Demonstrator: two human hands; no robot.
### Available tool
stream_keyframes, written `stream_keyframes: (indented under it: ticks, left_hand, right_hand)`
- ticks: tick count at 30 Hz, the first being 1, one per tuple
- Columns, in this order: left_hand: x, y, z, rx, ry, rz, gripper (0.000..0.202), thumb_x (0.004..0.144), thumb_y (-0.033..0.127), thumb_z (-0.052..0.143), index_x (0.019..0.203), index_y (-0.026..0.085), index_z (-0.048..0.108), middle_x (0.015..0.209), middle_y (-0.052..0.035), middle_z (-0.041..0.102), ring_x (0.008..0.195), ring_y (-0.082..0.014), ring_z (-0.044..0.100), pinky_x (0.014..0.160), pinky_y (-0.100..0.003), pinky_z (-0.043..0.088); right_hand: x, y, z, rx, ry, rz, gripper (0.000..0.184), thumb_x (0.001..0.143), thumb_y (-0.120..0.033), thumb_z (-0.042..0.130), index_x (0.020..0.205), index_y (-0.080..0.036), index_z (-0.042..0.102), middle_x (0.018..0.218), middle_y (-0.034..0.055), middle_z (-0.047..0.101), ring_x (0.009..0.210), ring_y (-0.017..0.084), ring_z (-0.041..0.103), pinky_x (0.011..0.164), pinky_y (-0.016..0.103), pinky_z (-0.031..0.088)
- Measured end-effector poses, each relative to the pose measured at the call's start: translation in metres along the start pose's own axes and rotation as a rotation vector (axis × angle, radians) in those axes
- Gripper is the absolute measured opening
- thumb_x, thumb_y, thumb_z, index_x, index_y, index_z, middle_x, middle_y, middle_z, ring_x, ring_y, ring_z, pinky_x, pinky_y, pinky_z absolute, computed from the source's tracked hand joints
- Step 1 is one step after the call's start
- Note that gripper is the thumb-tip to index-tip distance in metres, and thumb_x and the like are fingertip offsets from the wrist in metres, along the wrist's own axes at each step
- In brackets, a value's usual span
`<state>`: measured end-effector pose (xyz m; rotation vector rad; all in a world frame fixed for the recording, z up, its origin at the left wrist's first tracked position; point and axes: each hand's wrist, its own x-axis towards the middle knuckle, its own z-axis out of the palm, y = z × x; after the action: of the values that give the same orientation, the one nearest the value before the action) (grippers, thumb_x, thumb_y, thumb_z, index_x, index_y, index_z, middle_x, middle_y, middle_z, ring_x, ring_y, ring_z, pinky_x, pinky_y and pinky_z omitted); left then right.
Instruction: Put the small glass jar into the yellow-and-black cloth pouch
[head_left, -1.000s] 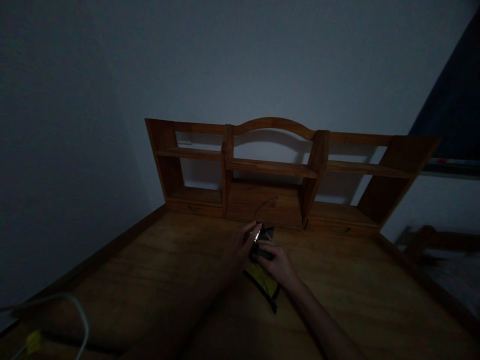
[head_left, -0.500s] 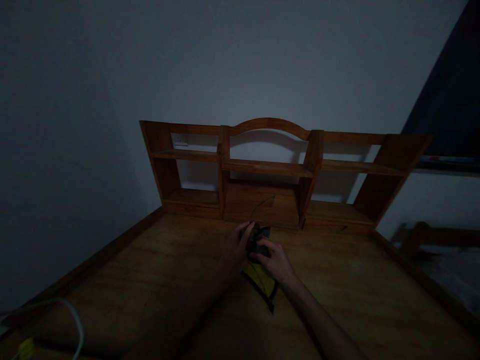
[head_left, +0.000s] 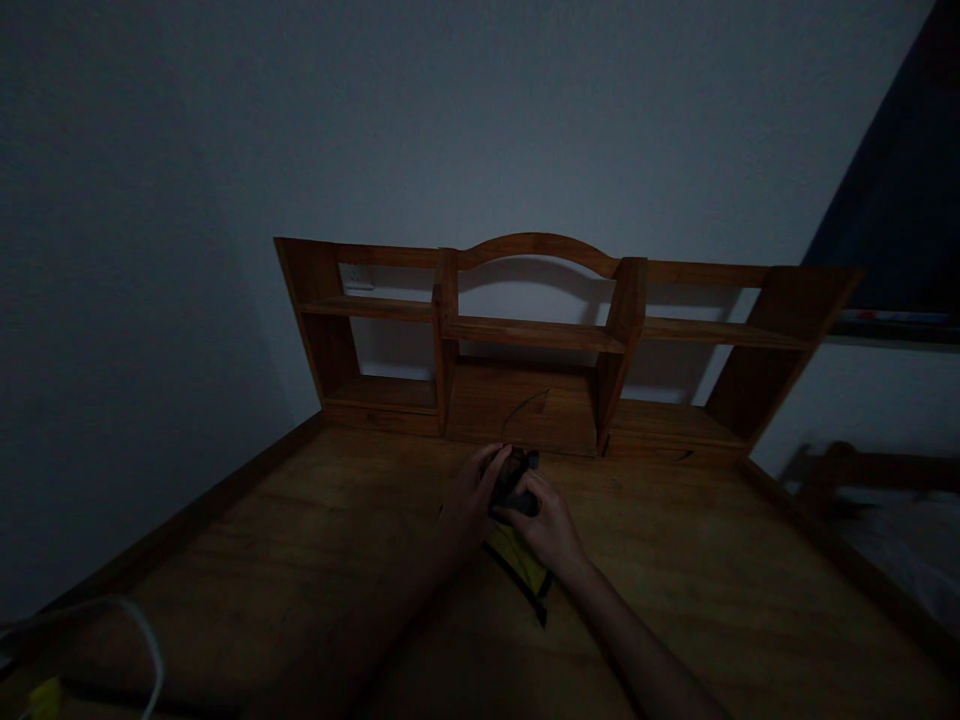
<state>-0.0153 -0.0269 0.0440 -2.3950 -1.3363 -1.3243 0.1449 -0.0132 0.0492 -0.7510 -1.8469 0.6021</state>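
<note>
My left hand (head_left: pixel 478 497) is closed around the left side of a dark bundle (head_left: pixel 511 478), which looks soft and crumpled, with a few straps or edges sticking up. From the right, my right hand (head_left: pixel 551 520) pinches a smooth dark grey piece (head_left: pixel 525 502) of the same bundle between thumb and fingers. Below both hands a yellow-green cloth (head_left: pixel 519 556) with black edging hangs down to a point over the wooden desk (head_left: pixel 675 570). In this dim light I cannot tell exactly what the dark bundle is.
Across the back of the desk stands a wooden shelf unit (head_left: pixel 536 335) against the wall (head_left: pixel 450 120). A pale cable (head_left: pixel 142 630) and a yellow item (head_left: pixel 45 697) lie at the lower left. A dark window or curtain (head_left: pixel 900 190) is at the right.
My right hand has shifted slightly left and its fingers have curled in closer on the dark bundle. The bundle's upper flap looks narrower. My left hand stays nearly still.
</note>
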Motion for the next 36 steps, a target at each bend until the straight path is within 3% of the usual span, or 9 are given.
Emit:
stream_keyframes:
  ticks: [12,25,36]
  left_hand:
    - [0.002,-0.004,0.006,-0.047,0.07,-0.01,0.073,0.083,0.012,0.055,0.149,0.026,0.027,0.144,-0.0123,0.039,0.134,-0.0259,0.042,0.111,-0.046,0.041]
    - [0.004,-0.008,0.012,-0.134,0.14,-0.076,0.067,0.08,0.007,0.054,0.142,0.023,0.036,0.138,-0.0116,0.044,0.129,-0.0244,0.046,0.11,-0.046,0.042]
    - [0.007,-0.012,0.014,-0.14,0.2,-0.073,0.063,0.08,0.013,0.058,0.139,0.02,0.037,0.134,-0.0129,0.047,0.127,-0.0247,0.048,0.109,-0.046,0.043]
  right_hand:
    - [-0.002,-0.005,-0.002,-0.048,-0.02,-0.044,0.016,0.08,-0.012,0.067,0.081,-0.022,0.055,0.089,0.0005,0.06,0.089,0.02,0.056,0.079,0.03,0.042]
    - [-0.002,-0.004,-0.004,-0.087,-0.047,-0.136,0.008,0.09,-0.018,0.058,0.096,-0.022,0.063,0.098,0.0069,0.066,0.096,0.024,0.059,0.086,0.037,0.047]
    - [-0.002,0.002,-0.003,-0.082,-0.047,-0.147,0.021,0.089,-0.01,0.051,0.101,-0.021,0.065,0.1,0.0071,0.068,0.097,0.023,0.061,0.086,0.036,0.049]
